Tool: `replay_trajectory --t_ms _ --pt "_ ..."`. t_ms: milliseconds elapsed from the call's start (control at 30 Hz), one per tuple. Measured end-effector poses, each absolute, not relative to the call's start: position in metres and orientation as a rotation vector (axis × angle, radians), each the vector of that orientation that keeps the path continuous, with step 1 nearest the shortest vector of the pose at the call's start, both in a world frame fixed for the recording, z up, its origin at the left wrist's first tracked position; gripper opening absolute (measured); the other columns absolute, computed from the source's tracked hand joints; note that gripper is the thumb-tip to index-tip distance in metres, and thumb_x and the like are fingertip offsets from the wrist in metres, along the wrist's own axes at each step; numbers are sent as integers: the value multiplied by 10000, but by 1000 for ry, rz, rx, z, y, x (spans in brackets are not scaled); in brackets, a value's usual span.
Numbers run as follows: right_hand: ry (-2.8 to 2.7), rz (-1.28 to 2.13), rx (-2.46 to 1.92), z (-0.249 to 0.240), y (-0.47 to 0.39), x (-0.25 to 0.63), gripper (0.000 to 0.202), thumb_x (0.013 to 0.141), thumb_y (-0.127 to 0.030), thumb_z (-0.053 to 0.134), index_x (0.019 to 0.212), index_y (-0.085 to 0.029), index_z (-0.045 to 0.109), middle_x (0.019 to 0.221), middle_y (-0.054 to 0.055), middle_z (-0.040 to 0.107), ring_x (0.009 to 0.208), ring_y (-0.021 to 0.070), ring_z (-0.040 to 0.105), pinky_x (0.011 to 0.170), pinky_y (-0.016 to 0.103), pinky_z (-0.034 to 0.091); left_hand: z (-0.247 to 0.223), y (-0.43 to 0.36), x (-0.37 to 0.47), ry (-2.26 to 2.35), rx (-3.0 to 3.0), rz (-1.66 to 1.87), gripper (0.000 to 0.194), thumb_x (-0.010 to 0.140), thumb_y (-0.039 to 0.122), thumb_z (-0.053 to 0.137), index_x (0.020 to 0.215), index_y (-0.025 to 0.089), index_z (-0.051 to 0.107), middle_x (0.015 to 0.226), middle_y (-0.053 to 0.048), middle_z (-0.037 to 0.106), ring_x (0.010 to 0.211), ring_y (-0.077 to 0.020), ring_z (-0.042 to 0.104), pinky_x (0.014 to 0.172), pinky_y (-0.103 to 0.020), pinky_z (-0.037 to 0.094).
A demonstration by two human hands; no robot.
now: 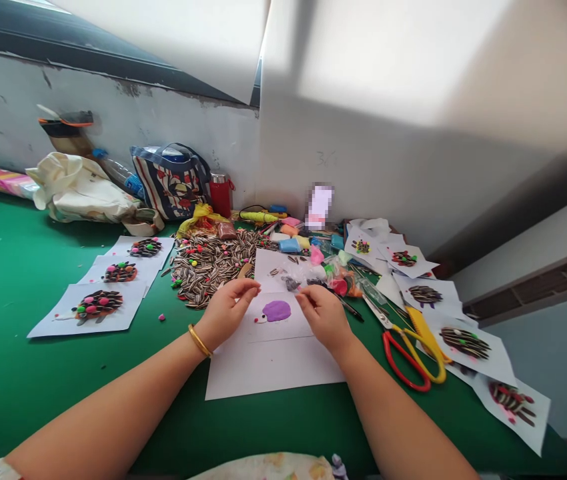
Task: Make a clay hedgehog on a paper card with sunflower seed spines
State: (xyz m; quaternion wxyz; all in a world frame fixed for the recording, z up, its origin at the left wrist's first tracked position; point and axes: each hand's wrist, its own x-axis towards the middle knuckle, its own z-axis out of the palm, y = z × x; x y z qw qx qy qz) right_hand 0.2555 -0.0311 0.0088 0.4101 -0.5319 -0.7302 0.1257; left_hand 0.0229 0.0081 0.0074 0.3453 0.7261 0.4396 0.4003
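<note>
Left hand [228, 308]: thumb and fingers drawn together in a pinch, gold bangle [199, 341] at the wrist; whether anything lies between the tips cannot be told. Right hand [324, 316]: likewise pinched, the tips turned inward, contents equally uncertain. Both forearms cut off by the lower edge. White paper [273, 367], beneath and between the hands: side edges partly covered by hands and forearms. Upright object [319, 207] beyond the right hand: blurred into blocks, details unreadable. Crumpled clear plastic just beyond the right fingertips: contents hard to make out.

Purple hedgehog figure [277, 311], one, on the paper between the two hands, slightly nearer the wearer than the fingertips: rounded violet body, pale snout, dark eye, red nose (its back bare of seeds). Snout points toward the left hand, rounded rear toward the right; long axis runs crosswise, from one hand to the other, the snout end a little nearer the wearer.

Striped seeds [218, 260], heaped beyond the left hand, with small coloured balls among them. Scissors [408, 353], red and yellow handles, to the right of the right hand, blades angled away from the wearer.
</note>
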Motion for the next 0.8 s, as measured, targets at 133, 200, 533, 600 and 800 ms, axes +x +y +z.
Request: replay_trajectory --t_ms 133,200,533,600,800 --pt "-1862 389 -1406 -6 -21 261 193 911 -226 522 1029 -218 674 1009 62 704 924 211 635 813 348 494 -1 14 21 1103 2363 886 301 930 186 438 1130 199 662 1224 -91 676 1154 -231 612 1011 -425 464" --pt "-1901 405 -1422 -14 -17 260 244 898 -192 507 1068 -214 681 1064 74 705 974 218 642 864 373 502 -5 13 22 1051 2531 759 367 918 122 416 1205 197 630 1333 -94 617 1258 -235 549 1091 -475 386" --pt "-1816 529 -1608 -28 -6 264 291 896 -205 476 1112 -237 670 1114 46 705 1009 206 644 902 354 493 -12 14 21 1145 2769 551 452 877 25 432 1259 205 596 1296 -94 630 1245 -251 539 1103 -489 332" --pt "-1787 545 -1617 -29 -5 264 272 882 -202 490 1085 -247 665 1078 33 709 963 200 647 865 339 499 -12 13 22 1175 2772 573 400 897 51 448 1216 221 620 1183 -79 678 1150 -242 578 1044 -458 373" --pt "-1805 548 -1601 -28 -5 261 251 861 -195 494 1044 -238 660 1035 28 704 917 192 639 827 322 490 -3 7 27 1251 2743 514 304 901 128 508 1133 247 665 940 -54 685 962 -235 591 884 -403 404"
